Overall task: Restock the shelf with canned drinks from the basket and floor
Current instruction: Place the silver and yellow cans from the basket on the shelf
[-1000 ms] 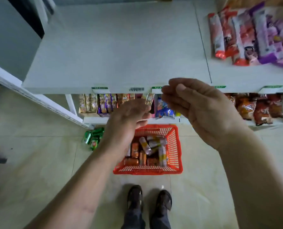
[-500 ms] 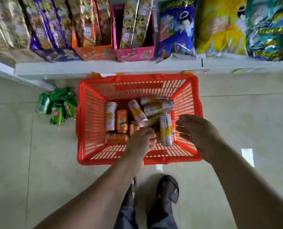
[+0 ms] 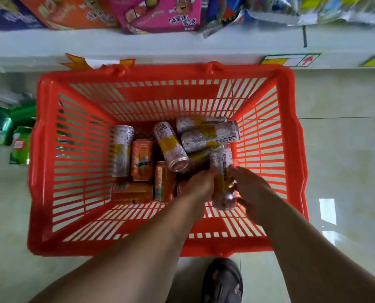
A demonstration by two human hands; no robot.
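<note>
where hands reach, green cans point(image 3: 7, 132) beside basket point(image 3: 50, 149), shelf point(image 3: 182, 44) behind

Both hands point(image 3: 222, 186) low, fingers curled.

Pink snack box point(image 3: 160, 14) beside orange box point(image 3: 70, 12) at top; dark shoe point(image 3: 222, 281) on tiled floor point(image 3: 346, 160).

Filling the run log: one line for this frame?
phase: pick | both hands on tall silver-yellow can | left hand | right hand | red basket
</note>
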